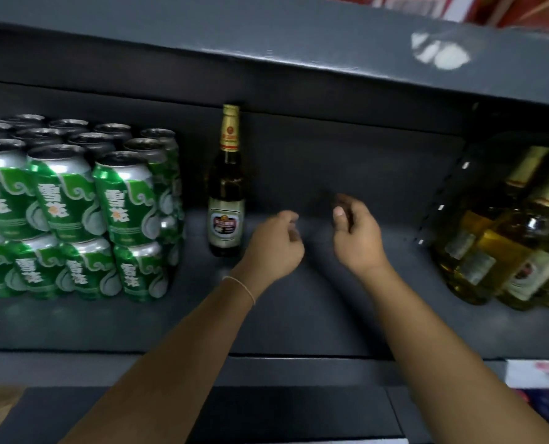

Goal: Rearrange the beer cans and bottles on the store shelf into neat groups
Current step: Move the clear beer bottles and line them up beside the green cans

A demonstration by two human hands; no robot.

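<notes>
bottle (226,184) upright, neck up | hands (274,246) empty, beside it

A dark grey shelf (298,315) holds green cans (74,206) stacked in two tiers at the left; a single brown bottle (226,193) with a gold neck label stands upright just right of them, apart from the stack; a group of yellow bottles (503,251) sits at the far right beyond a perforated upright; both bare hands reach over the open middle of the shelf; the left hand (274,248) hovers loosely curled near the brown bottle's base, holding nothing; the right hand (358,235) is half curled, empty, somewhat blurred; a thin band (241,285) circles the left wrist.
</notes>
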